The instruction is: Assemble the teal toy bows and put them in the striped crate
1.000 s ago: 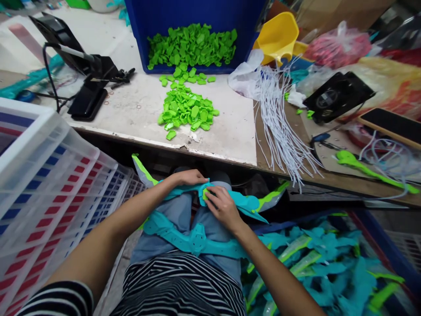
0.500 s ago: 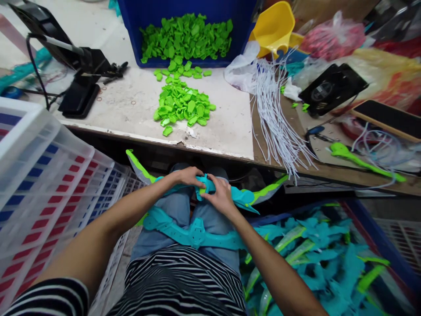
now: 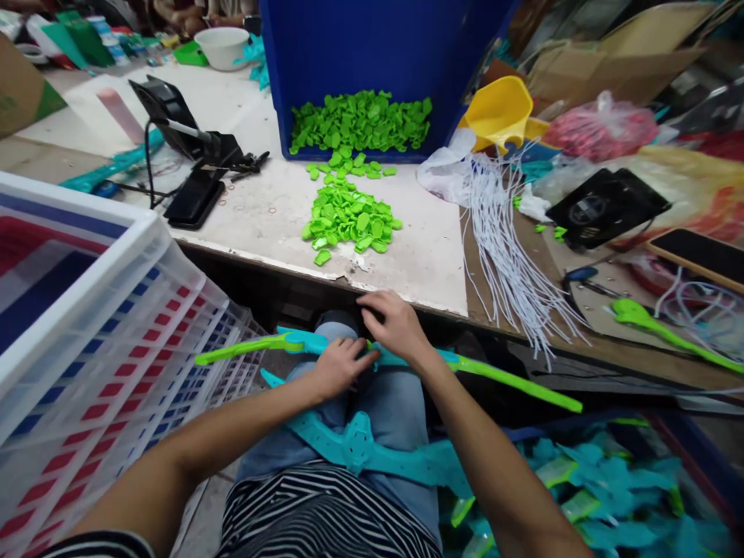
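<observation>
A turquoise toy bow with lime-green limbs [image 3: 511, 380] lies across my knees, seen nearly edge-on. My left hand [image 3: 342, 366] is closed over its middle, fingers bent along the turquoise part. Just beyond the bow, by the table edge, is my right hand [image 3: 396, 324]. Its thumb and curved fingers are apart with a dark gap between them, and the heel of that hand overlaps the bow. A bit of green shows at the bow's centre, partly hidden by my fingers. A second turquoise bow part [image 3: 357, 446] rests on my lap.
Small green plastic pieces [image 3: 352, 217] are heaped on the table [image 3: 249, 244] before a blue bin [image 3: 372, 46]. White cords [image 3: 505, 248] hang over the front edge. A white crate [image 3: 133, 364] stands left; a box of turquoise and green parts [image 3: 610, 480] sits right.
The bow has turned from showing its face to nearly edge-on. My right hand has moved up off its centre towards the table; my left has come down over it. The view has tilted up.
</observation>
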Demonstrator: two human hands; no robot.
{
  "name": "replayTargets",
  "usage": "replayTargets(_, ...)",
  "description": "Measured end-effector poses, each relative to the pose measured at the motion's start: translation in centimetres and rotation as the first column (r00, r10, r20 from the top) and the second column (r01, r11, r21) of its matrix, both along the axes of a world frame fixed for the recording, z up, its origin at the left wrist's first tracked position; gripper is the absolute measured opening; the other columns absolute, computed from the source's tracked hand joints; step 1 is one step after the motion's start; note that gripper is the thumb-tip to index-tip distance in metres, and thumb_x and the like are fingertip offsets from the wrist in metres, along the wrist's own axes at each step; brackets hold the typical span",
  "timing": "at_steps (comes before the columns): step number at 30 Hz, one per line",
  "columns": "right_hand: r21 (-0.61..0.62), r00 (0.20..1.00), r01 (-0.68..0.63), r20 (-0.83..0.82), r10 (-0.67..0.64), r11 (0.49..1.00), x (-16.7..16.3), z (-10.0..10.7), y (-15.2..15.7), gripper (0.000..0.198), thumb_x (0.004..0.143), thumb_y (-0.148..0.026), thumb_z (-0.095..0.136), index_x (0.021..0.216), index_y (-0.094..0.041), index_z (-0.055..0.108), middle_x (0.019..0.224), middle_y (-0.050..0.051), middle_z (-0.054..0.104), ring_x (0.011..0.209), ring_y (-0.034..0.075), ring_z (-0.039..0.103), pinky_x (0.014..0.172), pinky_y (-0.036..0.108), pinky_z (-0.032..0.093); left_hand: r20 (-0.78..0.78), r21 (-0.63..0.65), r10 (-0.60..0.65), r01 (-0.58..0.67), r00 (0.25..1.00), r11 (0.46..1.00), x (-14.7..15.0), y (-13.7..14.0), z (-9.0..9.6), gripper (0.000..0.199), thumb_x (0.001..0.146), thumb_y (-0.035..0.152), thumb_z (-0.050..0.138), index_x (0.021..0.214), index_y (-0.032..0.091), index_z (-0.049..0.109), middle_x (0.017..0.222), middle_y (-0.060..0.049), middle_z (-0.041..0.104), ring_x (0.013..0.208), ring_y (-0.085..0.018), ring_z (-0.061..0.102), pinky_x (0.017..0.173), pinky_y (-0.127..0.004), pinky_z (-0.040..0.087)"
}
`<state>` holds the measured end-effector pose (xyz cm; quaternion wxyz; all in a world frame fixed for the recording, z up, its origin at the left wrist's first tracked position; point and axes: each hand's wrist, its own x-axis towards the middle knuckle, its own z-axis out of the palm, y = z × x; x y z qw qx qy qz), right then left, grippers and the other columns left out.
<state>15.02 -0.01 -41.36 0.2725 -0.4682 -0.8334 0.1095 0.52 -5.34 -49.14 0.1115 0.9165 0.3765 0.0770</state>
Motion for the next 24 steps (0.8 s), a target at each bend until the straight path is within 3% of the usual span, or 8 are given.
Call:
replayTargets(5,0.091,0.978,0.059,0.196,-0.076,0.994,-7.6,1.4,7.7,0.024,0.089,-0.028,0.052,0.104,-0.016,0.066,0.109,0.013,0.064,0.104,0.028,0.052,0.09,0.043,0.042,0.069,0.014,-0.026,0.025,0.997,1.0,-0.4,-2.7,-0.7,0.045,0.091,0.02,0.044,0.135,0.028,0.046,0.144,-0.016,0.038,0.129,-0.031,0.04,0.1,-0.051,0.036)
replayTargets(7,0.072,0.946,0.065,0.313,-0.085,0.995,-9.5,1.3,8.8,0.024,0.088,-0.027,0.054,0.102,-0.013,0.067,0.108,0.016,0.064,0.105,0.031,0.051,0.088,0.044,0.041,0.086,-0.031,0.003,0.0,0.996,1.0,-1.0,-4.7,-0.4,0.041,0.09,0.026,0.047,0.131,0.023,0.05,0.141,-0.017,0.042,0.129,-0.032,0.04,0.101,-0.051,0.036)
replayTargets(9,0.062,0.922,0.052,0.379,-0.072,0.997,-10.0,1.3,8.9,0.023,0.089,-0.024,0.05,0.099,-0.012,0.067,0.104,0.017,0.065,0.104,0.031,0.052,0.086,0.042,0.041,0.039,-0.174,-0.007,0.013,0.999,0.985,-1.7,-6.8,-0.1,0.045,0.089,0.037,0.051,0.129,0.018,0.051,0.127,-0.019,0.055,0.118,-0.031,0.051,0.095,-0.047,0.043)
replayTargets(11,0.066,0.931,0.047,0.359,-0.068,0.997,-8.8,1.4,8.6,0.025,0.092,-0.022,0.044,0.098,-0.012,0.066,0.1,0.016,0.066,0.1,0.028,0.054,0.085,0.039,0.041,-0.04,-0.358,-0.054,0.036,0.998,0.933,-2.0,-8.6,0.2,0.067,0.082,0.049,0.058,0.137,0.013,0.042,0.113,-0.019,0.063,0.103,-0.03,0.06,0.087,-0.044,0.047)
replayTargets(14,-0.004,0.955,0.163,0.25,-0.157,0.987,-4.1,1.9,8.5,0.031,0.094,-0.027,0.037,0.091,-0.016,0.065,0.093,0.012,0.067,0.086,0.023,0.058,0.075,0.033,0.042,-0.12,-0.532,-0.044,-0.027,0.992,0.846,-1.8,-9.5,0.8,0.092,0.076,0.054,0.063,0.145,0.009,0.023,0.112,-0.02,0.064,0.1,-0.032,0.062,0.085,-0.043,0.048)
replayTargets(19,-0.284,0.94,0.29,0.266,-0.216,0.914,5.4,3.1,9.4,0.028,0.086,-0.031,0.052,0.064,-0.019,0.065,0.059,0.003,0.061,0.063,0.018,0.055,0.061,0.029,0.039,-0.239,-0.701,0.096,-0.24,0.966,0.672,-0.4,-7.4,2.3,0.059,0.077,0.049,0.06,0.123,0.013,0.05,0.111,-0.019,0.066,0.102,-0.033,0.063,0.079,-0.038,0.048)
replayTargets(21,-0.269,0.931,0.325,0.257,-0.257,0.907,7.3,3.2,9.1,0.018,0.082,-0.03,0.058,0.072,-0.019,0.069,0.063,0.004,0.063,0.065,0.018,0.056,0.063,0.03,0.04,-0.225,-0.725,0.139,-0.261,0.964,0.637,-0.1,-6.5,2.4,0.05,0.076,0.047,0.06,0.114,0.016,0.055,0.11,-0.015,0.067,0.102,-0.031,0.063,0.077,-0.035,0.048)
replayTargets(24,-0.159,0.913,0.394,0.18,-0.365,0.905,7.9,2.6,7.9,0.02,0.08,-0.03,0.06,0.092,-0.019,0.07,0.081,0.007,0.066,0.074,0.021,0.059,0.074,0.034,0.045,-0.152,-0.72,0.209,-0.253,0.966,0.646,0.3,-5.4,2.0,0.047,0.078,0.045,0.058,0.116,0.017,0.054,0.104,-0.012,0.068,0.096,-0.028,0.063,0.075,-0.033,0.046)
